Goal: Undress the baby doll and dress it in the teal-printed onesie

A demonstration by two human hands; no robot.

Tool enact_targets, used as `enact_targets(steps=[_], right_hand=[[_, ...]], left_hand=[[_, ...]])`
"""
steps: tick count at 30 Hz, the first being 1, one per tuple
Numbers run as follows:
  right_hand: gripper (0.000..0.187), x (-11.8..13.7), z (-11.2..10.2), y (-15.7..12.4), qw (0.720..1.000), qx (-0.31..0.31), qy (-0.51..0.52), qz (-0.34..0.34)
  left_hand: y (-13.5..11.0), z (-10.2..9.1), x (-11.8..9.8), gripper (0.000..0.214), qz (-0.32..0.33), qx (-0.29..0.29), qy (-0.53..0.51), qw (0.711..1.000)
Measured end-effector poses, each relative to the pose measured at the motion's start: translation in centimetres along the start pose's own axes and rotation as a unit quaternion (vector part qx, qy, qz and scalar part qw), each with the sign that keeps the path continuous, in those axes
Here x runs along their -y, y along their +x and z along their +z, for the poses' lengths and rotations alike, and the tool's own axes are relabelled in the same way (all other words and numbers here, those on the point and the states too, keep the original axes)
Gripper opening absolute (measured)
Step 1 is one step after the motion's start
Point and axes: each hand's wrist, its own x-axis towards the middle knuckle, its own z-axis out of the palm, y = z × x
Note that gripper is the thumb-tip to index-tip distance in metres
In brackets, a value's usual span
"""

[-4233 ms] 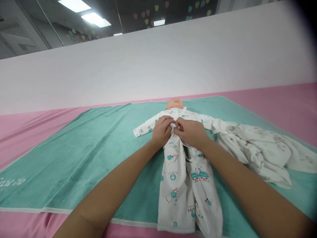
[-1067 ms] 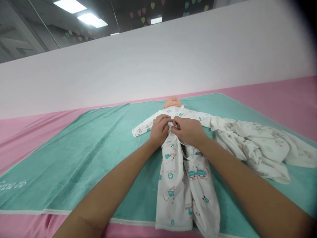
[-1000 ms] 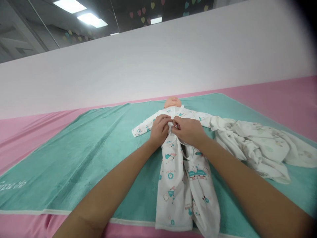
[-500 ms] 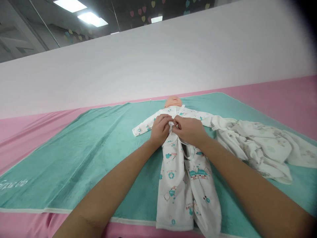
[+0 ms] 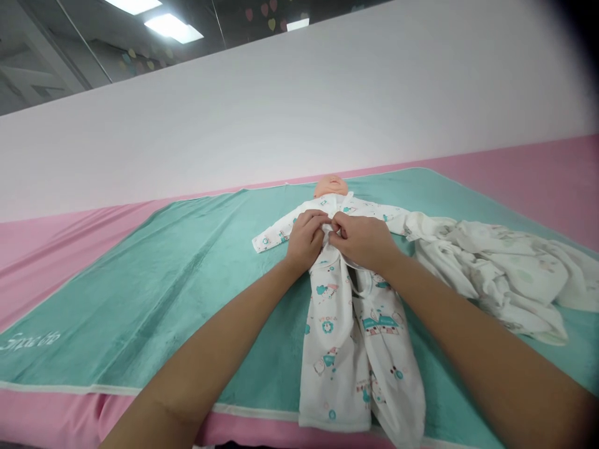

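A baby doll (image 5: 331, 186) lies on its back with its head at the far end. It wears a white printed romper (image 5: 330, 349), whose sleeves are spread out and whose legs stretch towards me. Over the chest of the romper, my left hand (image 5: 306, 238) pinches the front edge of the cloth from the left. My right hand (image 5: 362, 240) meets it there from the right, its thumb and fingers closed on the same front edge. The two sets of fingertips nearly touch. Whatever fastening lies between them is hidden by the fingers.
A teal towel (image 5: 187, 280) with a white border lies under the doll on a pink cover (image 5: 528, 163). To the right a crumpled white printed cloth (image 5: 510, 268) touches the sleeve end. A white wall (image 5: 281, 118) rises behind, with glass above it.
The view has shifted slightly, so the doll and romper appear a little further right and higher. Both hands stay pinched at the chest, with hardly any change in their grip.
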Motion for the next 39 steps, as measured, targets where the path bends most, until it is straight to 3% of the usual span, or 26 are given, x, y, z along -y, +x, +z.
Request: enact_targets(steps=[39], right_hand=[[0.012, -0.23, 0.24, -0.02, 1.0, -0.013, 0.005, -0.001]], left_hand=[[0.05, 0.09, 0.17, 0.034, 0.007, -0.004, -0.007, 1.0]])
